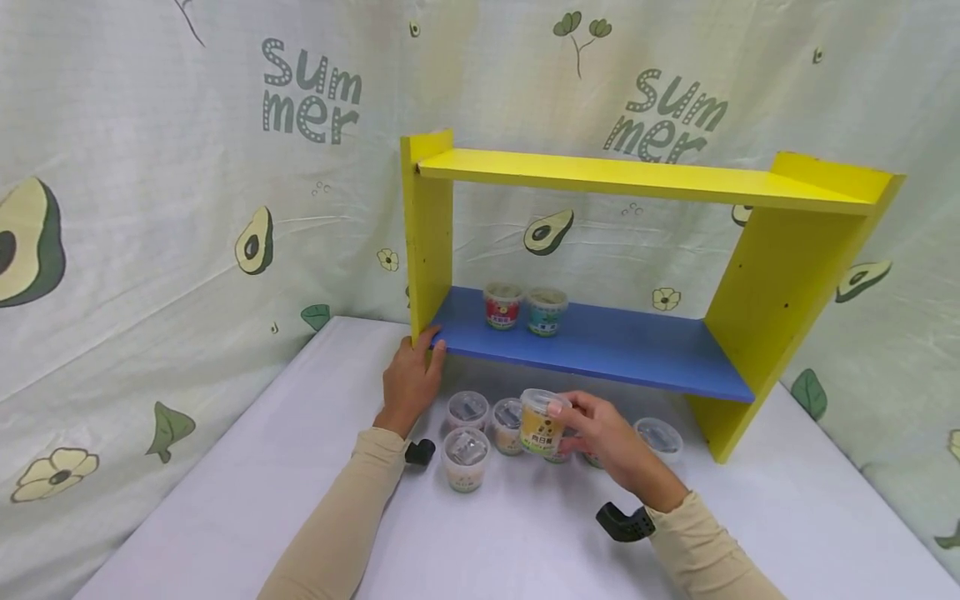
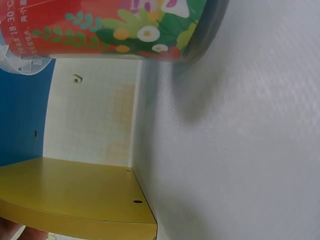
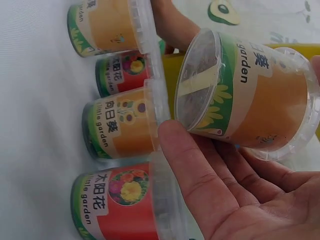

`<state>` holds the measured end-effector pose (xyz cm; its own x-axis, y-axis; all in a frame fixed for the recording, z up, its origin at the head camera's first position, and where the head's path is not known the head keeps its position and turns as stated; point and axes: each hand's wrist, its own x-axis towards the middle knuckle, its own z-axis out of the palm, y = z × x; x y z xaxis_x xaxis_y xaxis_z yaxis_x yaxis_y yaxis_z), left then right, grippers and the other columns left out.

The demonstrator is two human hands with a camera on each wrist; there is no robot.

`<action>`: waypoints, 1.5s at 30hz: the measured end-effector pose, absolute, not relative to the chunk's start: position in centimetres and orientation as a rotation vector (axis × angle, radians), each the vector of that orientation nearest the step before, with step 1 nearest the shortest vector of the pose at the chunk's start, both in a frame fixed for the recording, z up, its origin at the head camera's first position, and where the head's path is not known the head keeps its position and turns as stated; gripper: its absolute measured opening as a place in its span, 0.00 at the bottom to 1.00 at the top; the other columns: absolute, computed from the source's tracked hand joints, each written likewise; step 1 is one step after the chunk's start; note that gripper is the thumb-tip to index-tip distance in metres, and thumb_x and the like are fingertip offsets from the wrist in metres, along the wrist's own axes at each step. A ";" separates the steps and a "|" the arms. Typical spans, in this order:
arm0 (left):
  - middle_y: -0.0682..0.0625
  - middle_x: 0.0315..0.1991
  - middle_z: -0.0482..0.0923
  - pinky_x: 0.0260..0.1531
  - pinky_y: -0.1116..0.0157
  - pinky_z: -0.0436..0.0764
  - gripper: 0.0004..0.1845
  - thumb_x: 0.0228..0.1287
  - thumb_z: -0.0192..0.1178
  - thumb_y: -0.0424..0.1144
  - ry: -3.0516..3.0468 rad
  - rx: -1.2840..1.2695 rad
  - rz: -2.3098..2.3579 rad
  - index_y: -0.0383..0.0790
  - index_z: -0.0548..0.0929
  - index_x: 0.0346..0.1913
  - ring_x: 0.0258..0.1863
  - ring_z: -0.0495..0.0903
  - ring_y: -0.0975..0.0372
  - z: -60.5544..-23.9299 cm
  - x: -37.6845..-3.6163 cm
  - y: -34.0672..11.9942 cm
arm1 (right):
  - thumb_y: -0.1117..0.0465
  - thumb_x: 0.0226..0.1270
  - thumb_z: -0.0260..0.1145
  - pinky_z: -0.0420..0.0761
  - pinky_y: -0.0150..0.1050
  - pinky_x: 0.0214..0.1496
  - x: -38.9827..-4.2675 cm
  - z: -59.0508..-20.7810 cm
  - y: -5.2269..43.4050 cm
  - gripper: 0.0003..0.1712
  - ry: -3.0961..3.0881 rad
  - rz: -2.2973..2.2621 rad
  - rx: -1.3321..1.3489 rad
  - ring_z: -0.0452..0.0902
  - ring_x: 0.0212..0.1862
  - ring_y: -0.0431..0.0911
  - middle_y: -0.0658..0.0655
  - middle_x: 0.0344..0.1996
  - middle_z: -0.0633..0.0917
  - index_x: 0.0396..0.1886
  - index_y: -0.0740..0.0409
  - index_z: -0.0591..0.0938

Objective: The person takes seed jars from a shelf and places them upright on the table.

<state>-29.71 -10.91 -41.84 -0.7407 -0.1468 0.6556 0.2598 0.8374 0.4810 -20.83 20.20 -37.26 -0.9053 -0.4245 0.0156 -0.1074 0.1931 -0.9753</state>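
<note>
My right hand (image 1: 600, 433) holds a clear plastic cup with an orange sunflower label (image 1: 542, 423) by its side, above the table. In the right wrist view this orange cup (image 3: 270, 100) is tilted, its clear base showing, and the fingers (image 3: 200, 175) lie along it. My left hand (image 1: 408, 383) grips the lower left corner of a yellow and blue shelf unit (image 1: 615, 346), its fingertips at the blue board's front edge. A red-labelled cup (image 1: 502, 307) and a teal-labelled cup (image 1: 547, 312) stand side by side on the blue board.
Several lidded cups stand on the white table below the shelf, among them an orange one (image 1: 465, 460) in front and one at the right (image 1: 658, 438). A red-labelled cup (image 2: 105, 30) looms close in the left wrist view. A printed cloth (image 1: 187, 250) hangs behind.
</note>
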 end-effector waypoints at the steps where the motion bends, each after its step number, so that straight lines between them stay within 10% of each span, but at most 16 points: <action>1: 0.37 0.45 0.75 0.32 0.47 0.79 0.27 0.78 0.40 0.62 -2.290 -0.082 -0.731 0.55 0.74 0.69 0.36 0.78 0.47 -41.8 -29.7 -10.9 | 0.46 0.74 0.62 0.80 0.51 0.54 -20.8 -37.3 20.2 0.33 2.219 -1.758 -0.521 0.79 0.55 0.53 0.64 0.56 0.79 0.65 0.67 0.70; 45: 0.37 0.45 0.75 0.31 0.47 0.79 0.28 0.77 0.40 0.63 -2.295 -0.090 -0.731 0.54 0.73 0.69 0.35 0.79 0.47 -41.7 -29.8 -10.9 | 0.53 0.67 0.71 0.82 0.48 0.49 -20.8 -40.2 18.7 0.38 2.123 -1.505 -0.612 0.80 0.51 0.51 0.61 0.50 0.82 0.65 0.71 0.66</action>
